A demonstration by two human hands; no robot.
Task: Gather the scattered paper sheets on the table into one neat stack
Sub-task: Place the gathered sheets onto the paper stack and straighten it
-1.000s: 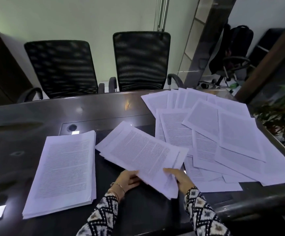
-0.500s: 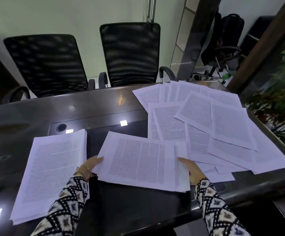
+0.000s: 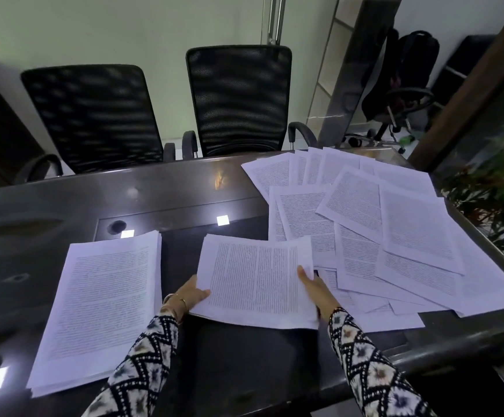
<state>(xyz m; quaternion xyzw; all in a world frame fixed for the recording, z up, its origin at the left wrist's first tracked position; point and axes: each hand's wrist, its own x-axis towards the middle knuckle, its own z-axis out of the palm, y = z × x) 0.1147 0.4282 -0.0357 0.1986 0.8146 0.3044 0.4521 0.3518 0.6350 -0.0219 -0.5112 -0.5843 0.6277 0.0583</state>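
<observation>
A small bundle of printed sheets (image 3: pixel 253 281) lies in front of me on the dark table (image 3: pixel 184 191). My left hand (image 3: pixel 189 296) grips its left edge and my right hand (image 3: pixel 315 288) grips its right edge, thumb on top. To the left rests a thick neat stack of printed paper (image 3: pixel 100 305). On the right, several loose printed sheets (image 3: pixel 395 236) lie overlapping and fanned out, reaching the far and right table edges.
Two black mesh office chairs (image 3: pixel 238 97) stand at the table's far side. A round cable grommet (image 3: pixel 116 226) sits in the table's centre panel. Green and red plants (image 3: pixel 497 188) border the right edge. Another chair with a bag (image 3: pixel 404 76) stands beyond.
The bundle in my hands has been squared up from a skewed fan into a tighter pile, and my hands have closed in on its two sides.
</observation>
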